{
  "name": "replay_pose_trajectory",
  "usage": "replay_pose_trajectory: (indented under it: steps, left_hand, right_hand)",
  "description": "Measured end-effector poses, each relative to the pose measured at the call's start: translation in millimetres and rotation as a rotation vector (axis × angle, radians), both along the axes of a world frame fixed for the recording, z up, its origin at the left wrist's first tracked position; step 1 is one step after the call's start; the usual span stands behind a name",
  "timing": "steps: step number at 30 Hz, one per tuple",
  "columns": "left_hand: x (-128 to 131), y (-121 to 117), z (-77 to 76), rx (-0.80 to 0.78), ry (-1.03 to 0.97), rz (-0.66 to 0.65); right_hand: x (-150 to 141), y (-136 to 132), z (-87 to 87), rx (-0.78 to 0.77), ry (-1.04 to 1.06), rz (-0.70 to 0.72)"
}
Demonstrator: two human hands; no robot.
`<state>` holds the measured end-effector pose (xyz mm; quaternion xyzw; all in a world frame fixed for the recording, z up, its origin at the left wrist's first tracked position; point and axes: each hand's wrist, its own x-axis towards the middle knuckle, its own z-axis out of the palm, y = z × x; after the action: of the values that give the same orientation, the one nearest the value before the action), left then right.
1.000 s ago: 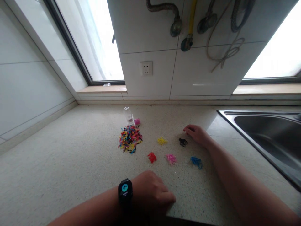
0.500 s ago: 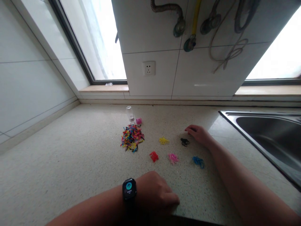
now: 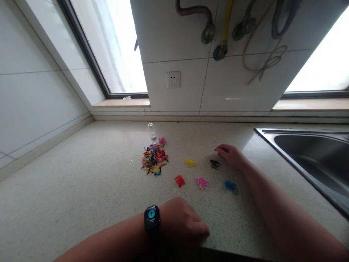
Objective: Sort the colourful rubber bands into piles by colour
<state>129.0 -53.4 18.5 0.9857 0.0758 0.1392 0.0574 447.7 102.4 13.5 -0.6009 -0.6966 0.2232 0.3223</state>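
Note:
My left hand (image 3: 185, 222), with a black watch (image 3: 152, 217) on its wrist, rests closed near the counter's front edge. It touches none of the piles, and nothing shows in its curled fingers. Just behind a small pile of black rubber bands (image 3: 215, 164), my right hand (image 3: 228, 154) lies with fingers bent together; whatever may be between them is hidden. Small piles of yellow bands (image 3: 191, 162), red bands (image 3: 179, 181), pink bands (image 3: 202, 183) and blue bands (image 3: 231, 187) lie apart. Further left spreads a big mixed heap of coloured bands (image 3: 154, 160).
Behind the heap stands a clear plastic bottle (image 3: 152, 134) beside a pink round object (image 3: 161, 140). A steel sink (image 3: 308, 160) is set into the speckled counter (image 3: 81, 189) on the right. The tiled back wall carries a socket (image 3: 173, 79) and pipe valves (image 3: 220, 51).
The view has shifted very slightly. Both hands and the piles of bands stay in place.

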Motion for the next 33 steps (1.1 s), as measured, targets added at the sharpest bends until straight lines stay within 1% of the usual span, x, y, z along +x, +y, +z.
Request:
replay_pose_trajectory:
  steps: [3, 6, 8, 10, 11, 13, 15, 17, 19, 21, 24, 27, 30, 33]
  left_hand:
    - [0, 1, 0.4, 0.002, 0.005, -0.011]
    - [-1, 1, -1.2, 0.007, -0.001, -0.025]
    - [-1, 2, -2.7, 0.007, -0.014, -0.031]
    - [-2, 2, -3.3, -0.002, -0.023, -0.03]
    - [-2, 2, -3.1, -0.012, -0.022, -0.029]
    - [-3, 2, -1.6, -0.03, -0.009, -0.03]
    - [-4, 1, 0.0, -0.04, 0.007, -0.035]
    - [-4, 2, 0.6, -0.04, 0.006, -0.045]
    - [-4, 2, -0.1, -0.034, -0.002, -0.053]
    - [-4, 2, -1.4, -0.029, -0.016, -0.054]
    - [-4, 3, -3.0, -0.027, -0.029, -0.051]
    - [-4, 5, -4.4, -0.011, -0.016, -0.065]
    - [-4, 6, -6.0, 0.0, -0.014, -0.078]
    - [-4, 6, -6.8, -0.001, -0.015, -0.065]
  right_hand:
    - [-13, -12, 13.6, 0.071, 0.11, 0.045]
    - [-42, -27, 37.7, 0.135, 0.149, 0.117]
    - [-70, -37, 54.9, 0.155, 0.073, 0.213]
    - [-102, -44, 69.0, 0.196, -0.05, 0.357]
    - [-119, -46, 74.1, 0.209, -0.115, 0.438]
    - [-152, -47, 79.8, 0.228, -0.236, 0.553]
    - [-181, -46, 80.1, 0.242, -0.355, 0.627]
    - [-205, -44, 76.5, 0.231, -0.461, 0.685]
    - [-223, -41, 71.1, 0.226, -0.551, 0.685]
    - [-236, -38, 65.2, 0.238, -0.621, 0.666]
    - [-244, -35, 57.3, 0.249, -0.691, 0.656]
    - [-246, -32, 52.3, 0.227, -0.712, 0.657]
    - [-244, -31, 52.0, 0.218, -0.697, 0.641]
    - [-240, -33, 56.0, 0.217, -0.67, 0.621]
